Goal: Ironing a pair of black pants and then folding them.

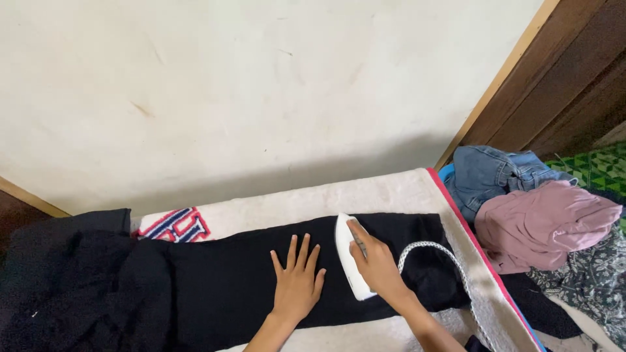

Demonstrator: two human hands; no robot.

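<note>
My right hand (375, 264) grips the iron (349, 264) on the black cloth (228, 287); my left hand (298, 277) lies flat, fingers spread, just left of it.

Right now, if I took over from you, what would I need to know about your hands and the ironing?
Left hand: flat, fingers spread, pressing the black garment.
Right hand: gripping the white iron, which sits on the garment on the padded cloth; its braided cord loops right.
Done: the stretch under the left hand looks smooth.
Left: bunched black fabric at the left end; clothes pile waits at right.
</note>
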